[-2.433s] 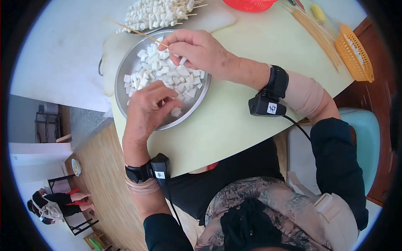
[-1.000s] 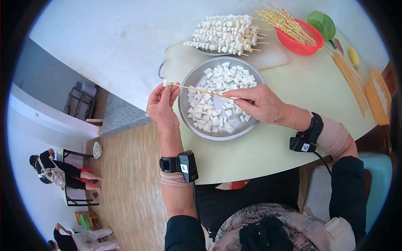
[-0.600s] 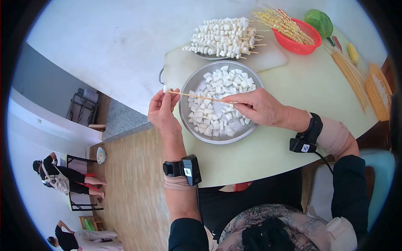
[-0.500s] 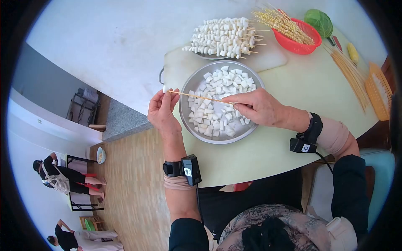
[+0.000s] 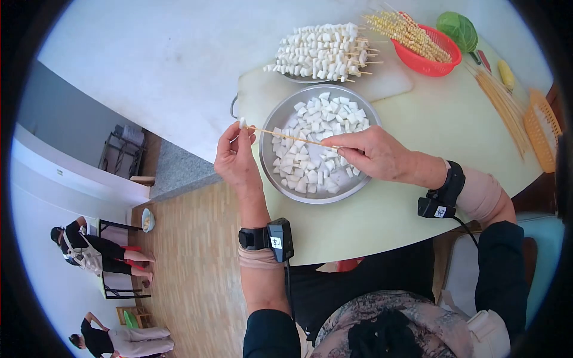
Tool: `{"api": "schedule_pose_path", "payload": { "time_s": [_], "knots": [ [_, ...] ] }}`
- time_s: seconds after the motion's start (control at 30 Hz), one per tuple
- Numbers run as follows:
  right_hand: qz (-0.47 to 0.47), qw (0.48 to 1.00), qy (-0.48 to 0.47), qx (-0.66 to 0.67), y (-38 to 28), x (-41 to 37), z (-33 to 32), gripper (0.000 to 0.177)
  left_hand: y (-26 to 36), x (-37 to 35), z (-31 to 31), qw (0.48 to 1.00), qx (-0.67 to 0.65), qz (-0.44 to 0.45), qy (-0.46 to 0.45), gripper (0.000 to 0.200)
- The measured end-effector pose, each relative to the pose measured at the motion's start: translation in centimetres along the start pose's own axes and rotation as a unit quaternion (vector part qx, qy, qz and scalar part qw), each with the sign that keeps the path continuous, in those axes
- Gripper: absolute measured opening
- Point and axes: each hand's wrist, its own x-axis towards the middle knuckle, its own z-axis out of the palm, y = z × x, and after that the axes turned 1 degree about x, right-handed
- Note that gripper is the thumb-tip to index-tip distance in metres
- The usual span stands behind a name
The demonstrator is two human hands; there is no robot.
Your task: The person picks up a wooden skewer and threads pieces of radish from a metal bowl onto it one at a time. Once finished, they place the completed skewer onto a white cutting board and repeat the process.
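Note:
A thin wooden skewer stretches between my hands above a round metal tray of white cubes. My left hand, left of the tray, pinches a white piece at the skewer's left end. The fingers of my right hand close on the skewer's other end, over the tray's right part. Behind the tray, many skewers threaded with white pieces are piled up on a plate.
A red basket holds skewers with yellowish pieces. Around it are a cabbage, a yellow item, bare skewers and an orange basket. Two people stand at the far left.
The view has shifted slightly, moving the table items a little to the right. Both hands keep their hold on the skewer and white piece, with little other visible movement.

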Motion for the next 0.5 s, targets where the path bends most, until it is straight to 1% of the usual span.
{"api": "schedule_pose_path", "payload": {
  "time_s": [0.07,0.13,0.17,0.23,0.33,0.5],
  "knots": [
    [-0.012,1.0,0.003,-0.002,0.0,0.01,0.15,0.027,0.2,-0.01,-0.17,1.0,0.015,0.007,-0.001,0.016],
    [-0.001,1.0,-0.004,0.0,0.05,0.05,0.08,0.028,0.32,0.08,-0.12,0.999,0.049,0.019,0.0,0.017],
    [-0.003,1.0,-0.005,0.002,0.27,0.14,0.22,0.028,-0.07,0.17,-0.22,0.998,0.052,0.02,0.001,0.017],
    [0.022,1.0,-0.021,0.003,0.1,0.07,0.06,0.028,-0.35,0.16,-0.3,0.998,0.056,0.041,-0.011,0.016],
    [0.001,1.0,-0.004,0.018,0.3,-0.02,0.39,0.028,-0.31,0.11,-0.32,0.998,0.044,0.037,-0.01,0.016],
    [-0.006,1.0,0.01,0.026,-0.03,0.04,0.32,0.027,0.12,0.17,-0.16,0.999,0.035,0.039,-0.014,0.015]
  ]
}}
